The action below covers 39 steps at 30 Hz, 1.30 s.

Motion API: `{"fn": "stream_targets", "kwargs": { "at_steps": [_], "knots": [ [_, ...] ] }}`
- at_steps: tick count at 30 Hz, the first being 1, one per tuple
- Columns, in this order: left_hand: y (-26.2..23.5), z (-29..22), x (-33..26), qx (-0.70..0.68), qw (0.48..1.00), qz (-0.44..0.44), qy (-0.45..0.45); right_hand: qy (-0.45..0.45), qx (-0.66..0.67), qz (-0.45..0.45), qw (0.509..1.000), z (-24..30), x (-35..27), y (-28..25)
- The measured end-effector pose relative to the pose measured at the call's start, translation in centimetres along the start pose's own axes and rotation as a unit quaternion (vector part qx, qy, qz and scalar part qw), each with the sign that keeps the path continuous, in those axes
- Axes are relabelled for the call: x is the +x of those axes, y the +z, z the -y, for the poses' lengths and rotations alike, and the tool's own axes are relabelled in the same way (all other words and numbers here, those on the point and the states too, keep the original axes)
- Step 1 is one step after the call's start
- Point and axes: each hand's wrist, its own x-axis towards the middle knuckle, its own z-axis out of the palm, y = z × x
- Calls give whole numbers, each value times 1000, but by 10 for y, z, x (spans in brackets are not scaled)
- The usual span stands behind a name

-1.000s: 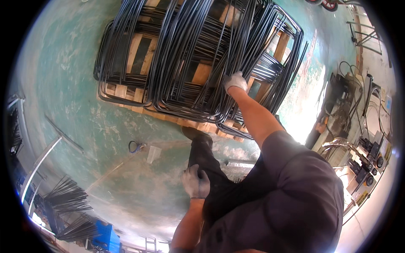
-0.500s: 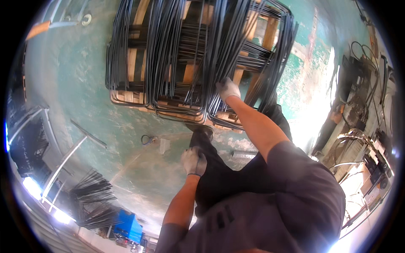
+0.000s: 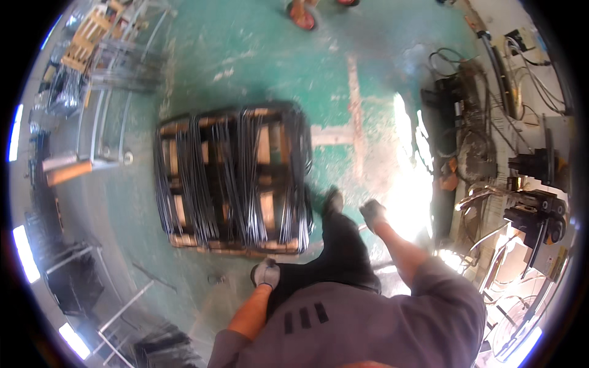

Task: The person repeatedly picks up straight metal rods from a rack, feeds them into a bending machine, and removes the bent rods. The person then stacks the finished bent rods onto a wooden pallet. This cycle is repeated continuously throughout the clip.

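Observation:
Black bent metal frames (image 3: 199, 184), long and thin with rounded corners, lie stacked in bundles on a wooden pallet (image 3: 211, 248) ahead of me to the left. My left hand (image 3: 266, 273), in a pale knit glove, is by my left leg, just off the pallet's near edge. Its fingers are mostly hidden, so their grip cannot be made out. Out to the right of my legs, my right hand (image 3: 373, 214), gloved too, is in the air, apart from the stack. Its fingers look loosely curled, with nothing visible in them.
Another person's feet in red footwear (image 3: 302, 17) show at the far edge. Machinery with cables (image 3: 475, 147) lines the right side. Metal racks (image 3: 113, 122) and an orange-ended bar (image 3: 70, 173) are at left. Green floor (image 3: 331, 80) surrounds the pallet.
My right hand has left the black frames and moved right, beside my leg. My view has shifted, so the whole pallet now shows. The left hand stays low by the left leg.

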Motion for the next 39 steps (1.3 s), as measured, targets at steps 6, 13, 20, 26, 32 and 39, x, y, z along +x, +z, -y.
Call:
{"fn": "stream_targets", "kwargs": {
  "at_steps": [6, 13, 20, 26, 32, 39],
  "knots": [
    [-25, -236, 50, -174, 967, 35, 181, 137, -14, -68, 988, -100, -9, -162],
    [-75, -370, 113, -240, 953, -34, 181, -38, 117, -133, 983, 70, 78, -294],
    [-71, -460, 239, -213, 963, 36, 163, -324, 229, -228, 889, 322, 162, -525],
    [-175, -610, 368, -294, 929, -73, 214, -359, 168, -261, 880, 495, 254, -687],
    [-262, -677, 426, -307, 929, -123, 163, -378, 57, -266, 885, 643, 387, -770],
    [-242, -692, 452, -75, 965, -223, 112, -321, -48, -152, 934, 809, 562, -808]
  ]
}}
